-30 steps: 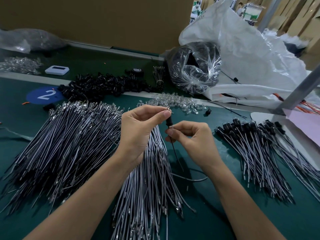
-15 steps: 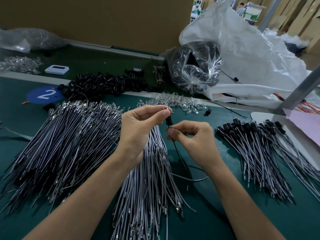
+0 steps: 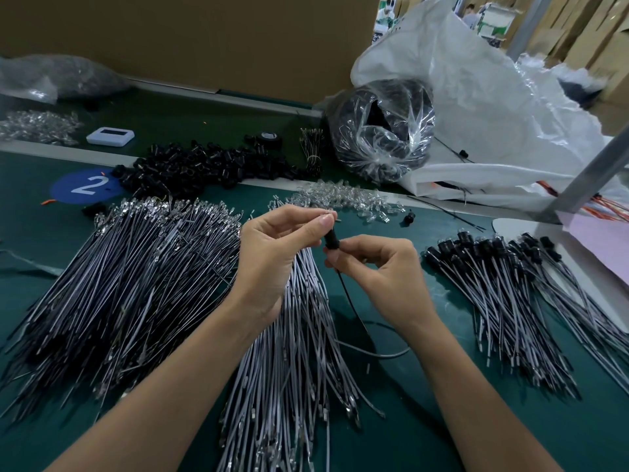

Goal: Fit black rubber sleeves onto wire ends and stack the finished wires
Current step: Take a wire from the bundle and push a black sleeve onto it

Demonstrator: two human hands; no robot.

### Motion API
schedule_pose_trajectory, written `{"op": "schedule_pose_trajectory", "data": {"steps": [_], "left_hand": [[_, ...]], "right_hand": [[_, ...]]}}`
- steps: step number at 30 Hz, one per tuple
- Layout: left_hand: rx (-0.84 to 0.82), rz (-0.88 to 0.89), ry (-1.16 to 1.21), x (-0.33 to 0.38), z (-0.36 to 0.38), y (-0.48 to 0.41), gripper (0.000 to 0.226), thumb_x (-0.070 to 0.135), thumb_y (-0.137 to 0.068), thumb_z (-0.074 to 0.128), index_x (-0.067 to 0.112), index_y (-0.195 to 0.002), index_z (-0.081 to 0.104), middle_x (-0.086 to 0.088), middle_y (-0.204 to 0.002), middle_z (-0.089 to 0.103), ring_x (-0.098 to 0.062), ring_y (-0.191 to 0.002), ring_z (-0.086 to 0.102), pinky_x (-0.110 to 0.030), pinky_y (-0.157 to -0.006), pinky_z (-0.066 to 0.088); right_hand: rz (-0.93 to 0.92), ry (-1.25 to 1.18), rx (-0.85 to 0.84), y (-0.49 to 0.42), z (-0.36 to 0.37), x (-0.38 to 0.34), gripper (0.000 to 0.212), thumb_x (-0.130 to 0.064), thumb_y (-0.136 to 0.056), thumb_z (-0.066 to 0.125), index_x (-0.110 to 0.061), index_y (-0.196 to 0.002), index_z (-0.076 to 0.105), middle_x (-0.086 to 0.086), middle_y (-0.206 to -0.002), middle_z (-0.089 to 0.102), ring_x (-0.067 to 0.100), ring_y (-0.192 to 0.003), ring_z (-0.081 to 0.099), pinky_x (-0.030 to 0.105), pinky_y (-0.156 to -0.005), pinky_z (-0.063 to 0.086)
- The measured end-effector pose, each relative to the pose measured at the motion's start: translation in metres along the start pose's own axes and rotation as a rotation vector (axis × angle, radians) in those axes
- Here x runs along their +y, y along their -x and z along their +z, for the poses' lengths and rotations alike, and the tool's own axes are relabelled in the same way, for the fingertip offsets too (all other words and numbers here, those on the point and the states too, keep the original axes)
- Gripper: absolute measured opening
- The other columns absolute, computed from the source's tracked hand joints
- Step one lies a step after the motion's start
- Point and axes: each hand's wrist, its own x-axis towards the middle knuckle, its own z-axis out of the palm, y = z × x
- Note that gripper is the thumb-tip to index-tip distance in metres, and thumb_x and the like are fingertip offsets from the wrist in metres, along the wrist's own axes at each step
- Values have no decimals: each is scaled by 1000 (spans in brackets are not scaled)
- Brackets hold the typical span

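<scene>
Wire (image 3: 350,301): light, limp; black rubber sleeve (image 3: 332,238) probably soft and grippy; fingers of left hand (image 3: 272,253) pinch its tip, fingers of right hand (image 3: 377,270) pinch it just beneath the sleeve.

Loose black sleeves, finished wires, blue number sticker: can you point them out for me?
loose black sleeves (image 3: 204,166): head view, middle of the heap.
finished wires (image 3: 503,284): head view, middle of the right-hand stack.
blue number sticker (image 3: 61,192): head view, blue area beside the digit.
</scene>
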Motion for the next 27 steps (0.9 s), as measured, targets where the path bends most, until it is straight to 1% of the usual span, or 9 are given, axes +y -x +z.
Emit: {"op": "schedule_pose_trajectory", "data": {"steps": [3,5,7,10,12,15,18,22,27], "left_hand": [[-1,21,-10,0,0,-1,6,15,-70,78,20,-70,76,-6,-90,76,-15,-90,69,-27,-77,53],[-6,29,-4,-1,-2,-1,9,8,-74,78,16,-71,75,-8,-94,76,-17,-92,70,-29,-79,53],[-18,34,3,-3,-1,-1,8,6,-75,73,12,-71,72,-9,-97,75,-18,-95,70,-31,-81,55],[-59,42,5,-4,0,1,8,7,-76,71,13,-71,71,-9,-102,75,-19,-95,70,-31,-80,54],[-84,54,13,-4,1,0,12,7,-77,71,18,-72,74,-9,-103,75,-19,-96,69,-28,-79,53],[-118,55,-6,-5,1,0,13,10,-79,72,20,-87,75,-7,-102,75,-16,-90,69,-26,-76,54],[-184,-8,-83,-7,2,2,31,18,-76,79,15,-106,73,-7,-103,76,-18,-91,71,-26,-79,56],[-160,4,-112,-9,6,3,25,16,-74,75,6,-97,76,-9,-93,77,-20,-90,73,-27,-80,57],[-127,77,-69,-5,10,4,16,14,-75,73,10,-91,77,-5,-87,77,-12,-80,71,-21,-70,55]], "right_hand": [[-5,-76,21,1,1,0,20,-14,-81,77,-33,-79,77,-3,-74,75,25,-73,70,46,-77,57],[6,-111,24,2,3,1,15,-17,-80,77,-32,-77,77,-1,-75,75,29,-75,69,47,-77,57],[22,-121,-4,2,5,2,7,-21,-79,75,-27,-82,78,0,-77,76,26,-77,71,42,-78,58],[29,-172,-37,2,5,4,10,-14,-83,72,-20,-90,77,2,-82,76,18,-79,73,31,-78,57],[20,-216,-32,2,4,4,13,-10,-84,71,-20,-89,76,1,-80,76,14,-77,72,24,-75,55],[-19,-207,16,0,4,5,10,-11,-84,71,-20,-84,76,-1,-75,75,12,-71,71,24,-72,54],[-63,-170,63,0,3,7,8,-10,-85,71,-15,-84,76,-3,-75,75,10,-72,71,22,-71,54],[-87,-164,121,1,5,8,16,-1,-85,69,-17,-85,75,-11,-73,72,4,-71,68,16,-69,52],[-98,-179,130,2,8,8,8,-9,-85,72,-15,-84,76,-3,-72,74,12,-71,70,28,-73,55]]}}
